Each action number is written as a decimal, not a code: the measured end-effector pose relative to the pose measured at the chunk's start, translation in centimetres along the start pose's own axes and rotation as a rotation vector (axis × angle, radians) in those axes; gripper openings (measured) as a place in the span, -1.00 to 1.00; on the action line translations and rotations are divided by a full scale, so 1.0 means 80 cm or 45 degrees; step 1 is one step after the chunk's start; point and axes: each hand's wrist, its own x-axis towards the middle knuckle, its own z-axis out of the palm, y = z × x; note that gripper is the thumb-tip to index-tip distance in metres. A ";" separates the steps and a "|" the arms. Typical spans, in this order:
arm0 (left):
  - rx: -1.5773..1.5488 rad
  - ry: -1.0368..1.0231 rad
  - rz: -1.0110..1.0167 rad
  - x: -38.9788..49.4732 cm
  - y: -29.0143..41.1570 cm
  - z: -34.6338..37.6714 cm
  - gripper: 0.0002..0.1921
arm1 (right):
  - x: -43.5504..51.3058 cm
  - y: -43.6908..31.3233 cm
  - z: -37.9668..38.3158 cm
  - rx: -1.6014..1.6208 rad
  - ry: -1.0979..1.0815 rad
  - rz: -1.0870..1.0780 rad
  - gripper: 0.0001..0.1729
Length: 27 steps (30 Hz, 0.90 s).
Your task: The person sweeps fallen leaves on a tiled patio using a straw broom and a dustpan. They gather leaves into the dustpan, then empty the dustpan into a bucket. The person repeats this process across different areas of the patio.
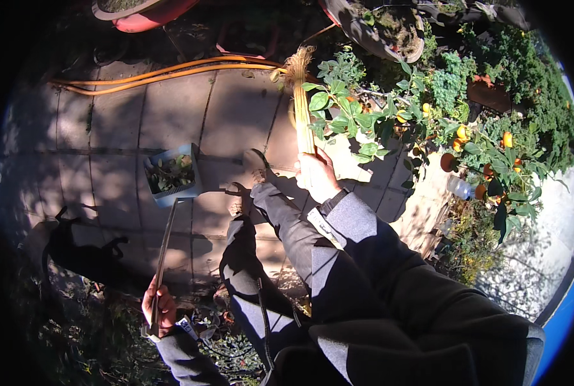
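My right hand (318, 174) grips a yellow straw hand broom (304, 113) by its stalks, with the frayed brown end pointing up the picture, away from me. The broom is held beside a leafy branch. Low on the left, my left hand (159, 306) is closed around the long, thin handle (165, 241) of a dustpan. That handle leads to the grey-blue dustpan (195, 166), which is over the paving ahead of my feet. Dry and green leaves (170, 173) lie inside the pan. Whether the pan touches the ground, I cannot tell.
Orange hose (171, 72) runs across the square paving (171, 108). Planters (154, 17) stand beyond it. To the right are a shrub with orange fruit (507, 140) and a clear plastic bottle (459, 187). A dark animal-like shape (87, 258) is in shade at left.
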 end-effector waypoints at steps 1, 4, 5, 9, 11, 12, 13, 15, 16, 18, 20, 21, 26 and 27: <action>-0.010 0.057 0.028 -0.008 0.000 -0.001 -0.50 | 0.004 0.001 -0.001 0.004 0.033 0.016 -0.81; 0.020 0.123 0.090 -0.026 0.003 0.019 -0.40 | 0.026 0.006 -0.010 0.011 -0.006 -0.020 -0.85; 0.015 0.154 0.120 -0.029 0.006 0.030 -0.40 | 0.037 0.008 -0.013 0.013 0.041 0.009 -0.84; 0.133 0.211 0.153 -0.035 0.025 0.067 -0.40 | 0.093 0.027 -0.031 0.172 0.028 0.000 -0.84; 0.229 0.168 0.112 -0.033 0.038 0.080 -0.40 | 0.122 0.035 -0.041 0.225 0.026 -0.106 -0.85; 0.298 0.253 0.182 -0.034 0.041 0.085 -0.40 | 0.132 0.039 -0.045 0.274 -0.045 -0.148 -0.85; 0.345 0.300 0.187 -0.033 0.046 0.090 -0.39 | 0.140 0.042 -0.048 0.441 -0.043 -0.065 -0.87; 0.414 0.378 0.225 -0.030 0.057 0.098 -0.38 | 0.153 0.044 -0.051 0.218 0.085 -0.127 -0.88; 0.408 0.324 0.218 -0.029 0.062 0.102 -0.36 | 0.161 0.041 -0.051 0.212 0.074 -0.081 -0.88; 0.466 0.297 0.189 -0.019 0.073 0.106 -0.35 | 0.175 0.038 -0.045 0.078 -0.005 -0.281 -0.87; 0.472 0.306 0.192 -0.010 0.081 0.108 -0.33 | 0.189 0.039 -0.035 -0.069 0.054 -0.237 -0.84; 0.499 0.330 0.188 -0.006 0.083 0.108 -0.33 | 0.197 0.041 -0.031 -0.145 0.109 -0.143 -0.81; 0.501 0.433 0.137 0.008 0.093 0.107 -0.37 | 0.199 0.074 -0.022 0.118 0.133 0.239 -0.73; 0.481 0.448 0.134 0.010 0.096 0.106 -0.38 | 0.186 0.081 -0.024 0.167 0.052 0.303 -0.67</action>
